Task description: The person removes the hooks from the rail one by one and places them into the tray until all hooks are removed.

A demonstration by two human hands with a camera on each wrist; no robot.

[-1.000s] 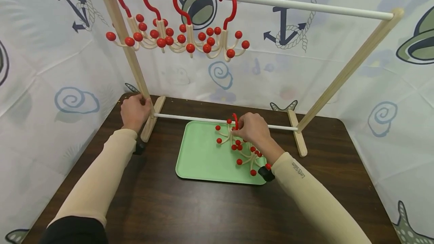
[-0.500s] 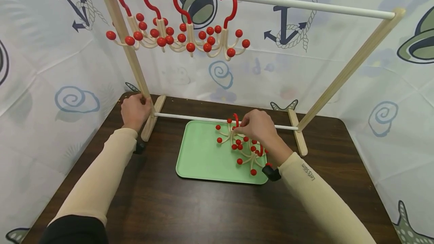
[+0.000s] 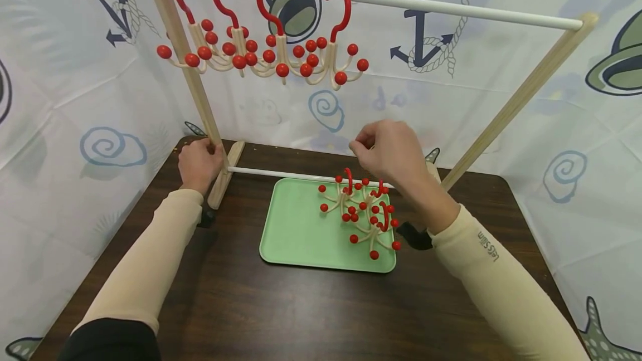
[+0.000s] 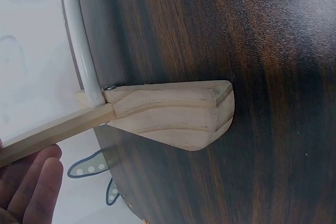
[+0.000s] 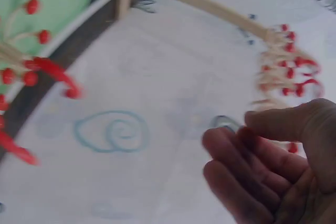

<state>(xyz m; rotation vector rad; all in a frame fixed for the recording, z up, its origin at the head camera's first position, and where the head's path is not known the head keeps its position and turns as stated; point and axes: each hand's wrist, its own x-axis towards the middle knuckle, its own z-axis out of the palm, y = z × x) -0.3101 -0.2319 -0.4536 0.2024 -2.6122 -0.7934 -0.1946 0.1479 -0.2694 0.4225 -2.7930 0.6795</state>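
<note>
My left hand (image 3: 198,166) holds the lower part of the rack's left wooden post (image 3: 197,93). In the left wrist view its fingers (image 4: 44,187) lie against the post (image 4: 63,129), and the thumb is out of sight. My right hand (image 3: 393,149) hangs in the air above the back right of the green tray (image 3: 296,233). Seen from the right wrist, its fingers are loosely bent with nothing between them. Three octopus-shaped hangers with red hooks and red ball tips lie on the tray, the nearest one (image 3: 374,230) at its right side.
Several similar hangers (image 3: 331,60) hang from the left half of the white top rail (image 3: 451,11). A lower white rail (image 3: 281,173) runs behind the tray. The right post (image 3: 521,99) leans outward in view. Patterned cloth (image 3: 501,105) backs the brown table (image 3: 225,294).
My right hand has let go of a hanger on the tray and risen up and to the right, empty. The left hand has stayed on the post.
</note>
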